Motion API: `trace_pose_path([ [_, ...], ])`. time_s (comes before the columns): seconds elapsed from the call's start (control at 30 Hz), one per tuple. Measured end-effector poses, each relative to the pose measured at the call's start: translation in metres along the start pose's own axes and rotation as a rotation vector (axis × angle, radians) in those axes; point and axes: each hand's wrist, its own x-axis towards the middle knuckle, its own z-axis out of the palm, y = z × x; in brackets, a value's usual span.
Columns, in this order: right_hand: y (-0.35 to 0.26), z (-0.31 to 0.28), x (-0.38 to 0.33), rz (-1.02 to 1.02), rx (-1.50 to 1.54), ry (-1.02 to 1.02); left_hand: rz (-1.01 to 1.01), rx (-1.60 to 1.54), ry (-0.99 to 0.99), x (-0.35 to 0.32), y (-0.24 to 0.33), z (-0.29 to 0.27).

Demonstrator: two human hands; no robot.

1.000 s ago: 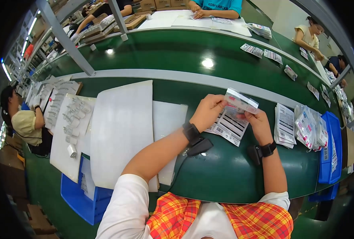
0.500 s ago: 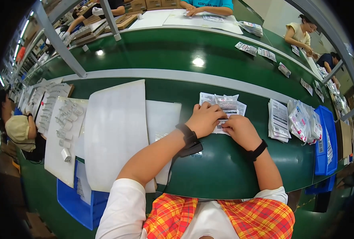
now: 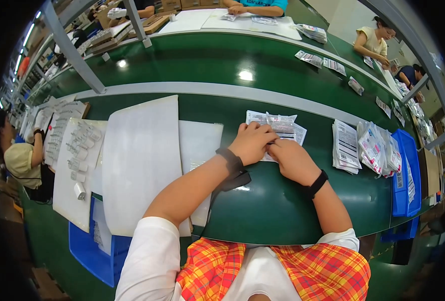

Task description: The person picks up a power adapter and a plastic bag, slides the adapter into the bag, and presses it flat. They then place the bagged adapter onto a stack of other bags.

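A small clear plastic pouch (image 3: 282, 123) with a printed insert lies on a few white printed sheets (image 3: 299, 133) in front of me. My left hand (image 3: 253, 143) rests over its near left part with curled fingers, closed on the near edge. My right hand (image 3: 293, 159) is beside it, fingers bent and pinching at the same near edge. The two hands meet there, and the fingertips are partly hidden, so the exact grip does not show. Both wrists wear black bands.
To the right are a stack of printed sheets (image 3: 345, 146), filled pouches (image 3: 373, 148) and a blue bin (image 3: 407, 173). On the left lie white boards (image 3: 143, 165), white adapter-like parts (image 3: 80, 190) and another blue bin (image 3: 89, 251). Pouches lie on the green belt (image 3: 197, 57) beyond a rail; co-workers sit around.
My right hand has moved up and left against my left hand, and its fingers are now tucked beneath. The whole view has shifted slightly; the pouch stays on the sheets.
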Motion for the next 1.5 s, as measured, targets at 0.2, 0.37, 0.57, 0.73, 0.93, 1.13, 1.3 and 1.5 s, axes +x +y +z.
trace_pose_path([
  [0.2,0.019,-0.073,-0.062,-0.021,0.087,0.040,0.043,-0.017,-0.016,-0.006,-0.014,0.003],
  [0.37,0.089,-0.152,-0.324,0.798,0.346,0.882,0.018,-0.074,-0.060,-0.002,-0.005,-0.012],
  [0.57,0.055,-0.038,-0.539,1.367,-0.387,0.210,0.041,-0.038,-0.010,-0.001,0.002,-0.013],
  [0.73,0.005,-0.083,-0.403,1.170,-0.634,0.594,0.021,0.032,0.058,0.010,0.005,-0.008],
  [0.93,-0.012,-0.106,-0.090,0.442,0.251,0.304,0.008,0.273,0.087,-0.009,0.005,-0.019],
  [1.13,0.061,-0.041,0.021,0.153,0.003,0.057,-0.022,0.229,0.111,-0.008,0.008,-0.012],
  [1.3,0.079,-0.055,0.069,0.190,-0.198,-0.492,0.032,0.223,0.185,-0.016,-0.007,-0.004],
  [1.5,0.156,-0.073,0.064,0.378,-0.236,-0.034,0.004,0.241,0.151,-0.010,0.000,-0.001],
])
